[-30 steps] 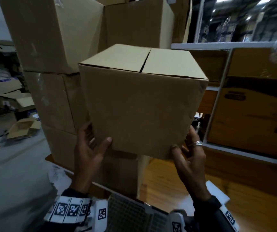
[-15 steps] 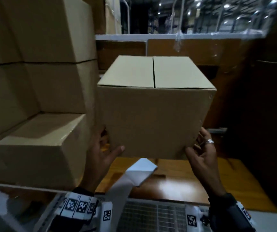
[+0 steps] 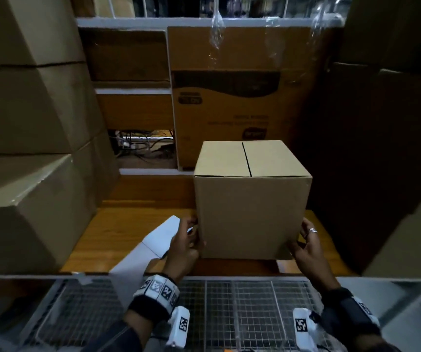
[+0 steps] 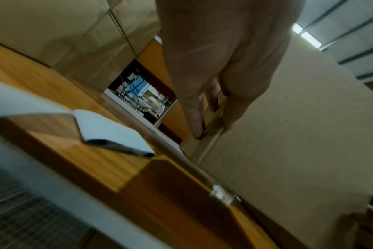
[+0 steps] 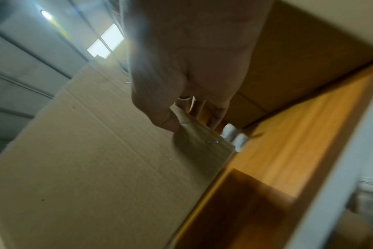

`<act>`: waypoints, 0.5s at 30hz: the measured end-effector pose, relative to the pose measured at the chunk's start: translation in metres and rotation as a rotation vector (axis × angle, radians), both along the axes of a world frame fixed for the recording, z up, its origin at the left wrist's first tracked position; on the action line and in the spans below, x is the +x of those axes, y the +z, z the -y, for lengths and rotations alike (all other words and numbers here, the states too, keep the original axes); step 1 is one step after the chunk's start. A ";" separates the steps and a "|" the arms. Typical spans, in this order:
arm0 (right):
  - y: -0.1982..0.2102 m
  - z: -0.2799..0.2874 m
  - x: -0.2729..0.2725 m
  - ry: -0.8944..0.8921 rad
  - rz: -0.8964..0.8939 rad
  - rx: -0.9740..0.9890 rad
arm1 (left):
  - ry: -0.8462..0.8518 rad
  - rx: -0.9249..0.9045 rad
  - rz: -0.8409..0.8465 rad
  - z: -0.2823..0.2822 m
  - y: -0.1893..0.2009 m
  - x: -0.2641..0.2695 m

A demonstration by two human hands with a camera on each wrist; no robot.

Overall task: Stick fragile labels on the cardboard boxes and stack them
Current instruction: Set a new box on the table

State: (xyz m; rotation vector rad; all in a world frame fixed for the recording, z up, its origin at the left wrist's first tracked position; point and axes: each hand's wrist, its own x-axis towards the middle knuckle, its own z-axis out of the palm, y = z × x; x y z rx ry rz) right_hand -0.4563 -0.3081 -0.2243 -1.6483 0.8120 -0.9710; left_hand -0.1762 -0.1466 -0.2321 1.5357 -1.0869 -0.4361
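A plain brown cardboard box, top flaps closed and no label showing, stands on the wooden table. My left hand grips its lower left corner, thumb on the front face and fingers along the left side. My right hand, wearing a ring, grips the lower right corner the same way. In the left wrist view my left hand lies along the edge of the box. In the right wrist view my right hand pinches the corner of the box, just over the table.
A white folded sheet lies on the table left of the box. Stacked cardboard boxes stand at the left, a large printed carton behind, dark boxes at the right. A wire mesh surface runs along the near edge.
The box has come down from chest height and moved right onto the wooden table. Both hands stay on its lower corners.
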 end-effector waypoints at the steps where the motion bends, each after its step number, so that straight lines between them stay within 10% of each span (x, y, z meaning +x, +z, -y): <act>1: -0.005 0.003 -0.005 -0.010 -0.014 0.011 | -0.015 0.012 0.003 0.005 -0.007 -0.003; 15: -0.058 0.025 -0.005 -0.177 -0.124 0.049 | -0.121 0.205 -0.018 0.021 -0.046 -0.008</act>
